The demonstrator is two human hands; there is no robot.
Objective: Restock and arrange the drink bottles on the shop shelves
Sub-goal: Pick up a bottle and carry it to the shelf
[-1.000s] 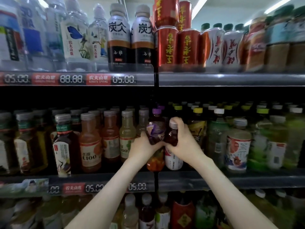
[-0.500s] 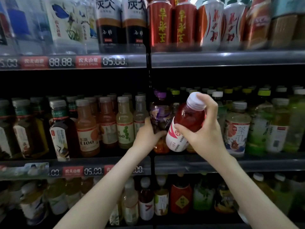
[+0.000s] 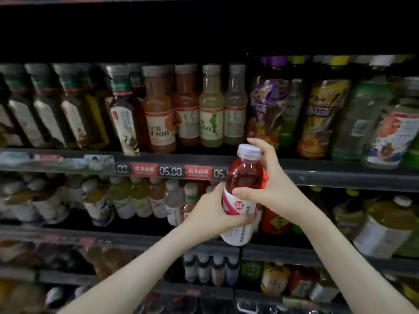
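Closest to me, 2 bare forearms came up from 6 o'clock and met on 1 thing. The left hand [image 3: 210, 214] was wrapped round the white label of the red drink bottle [image 3: 246, 175], with its fingers curled under from the 9 o'clock side. The right hand [image 3: 274, 191] gripped the same bottle from 3 o'clock, thumb laid across the front where red liquid meets label, and a finger hooked over the white cap [image 3: 249, 151]. So both hands were closed on it. The bottle was clear of every shelf, held in the air just right of centre. It was near upright, cap leaning a touch toward 1 o'clock.

Right behind it ran the price rail [image 3: 170, 171] of the middle shelf, from 9 to 3 o'clock, carrying red tags and "05.00" readouts. The bottle covered part of 1 readout. Below that rail, at 8 o'clock of the bottle, stood a blurred row of pale bottles [image 3: 127, 198]. At 4 o'clock was a red container [image 3: 275, 220], part hidden by the right wrist.

Farther back, at 11 o'clock, an orange juice bottle [image 3: 159, 114] and a pale green bottle [image 3: 210, 109] stood on the middle shelf. At 12 o'clock was a purple-capped bottle [image 3: 268, 103], and at 2 o'clock a yellow-wrapped bottle [image 3: 322, 118]. Most labels there were too smeared for me to read.
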